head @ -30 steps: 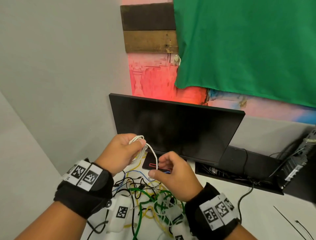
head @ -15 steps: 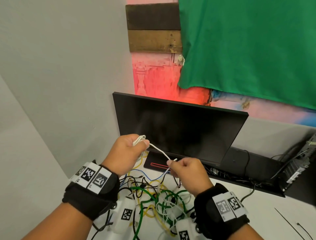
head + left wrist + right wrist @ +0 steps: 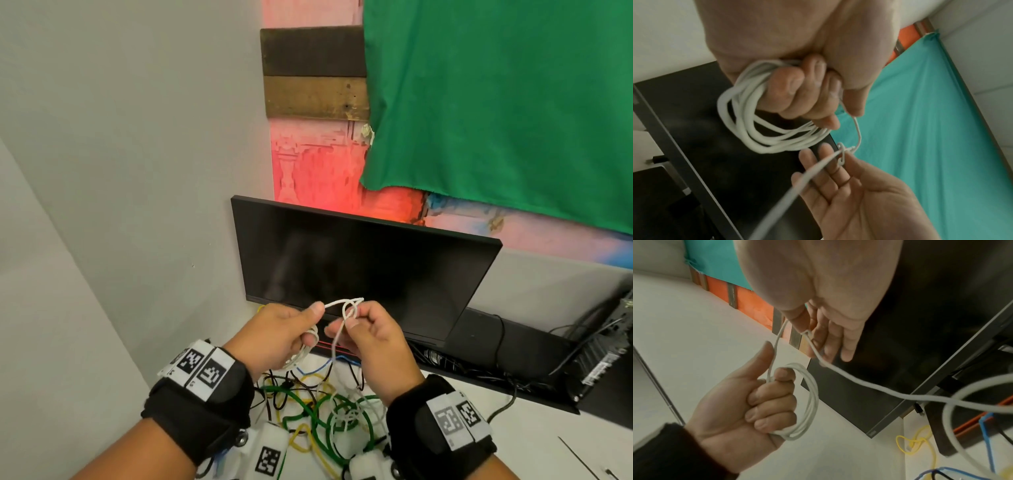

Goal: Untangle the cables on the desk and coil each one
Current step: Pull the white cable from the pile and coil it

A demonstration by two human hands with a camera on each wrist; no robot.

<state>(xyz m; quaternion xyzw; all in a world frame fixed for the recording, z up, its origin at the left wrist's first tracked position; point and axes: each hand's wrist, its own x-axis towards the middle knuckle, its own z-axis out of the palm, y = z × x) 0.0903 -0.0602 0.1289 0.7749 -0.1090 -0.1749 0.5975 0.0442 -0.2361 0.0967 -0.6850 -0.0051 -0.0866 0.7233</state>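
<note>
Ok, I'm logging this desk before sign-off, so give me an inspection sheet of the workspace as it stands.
Surface: white desk, bare patch at right.
Job's things: white cable, several loops coiled, a small knot at the right fingertips, the rest trailing down to the pile.
Clutter: tangled pile of green, yellow, black, blue and white cables below the hands.
Grippers: left hand grips the white coil; right hand pinches the knot.
Cables: black leads run along the black tray behind.
Surroundings: dark monitor, green cloth, wooden planks, grey wall.
</note>
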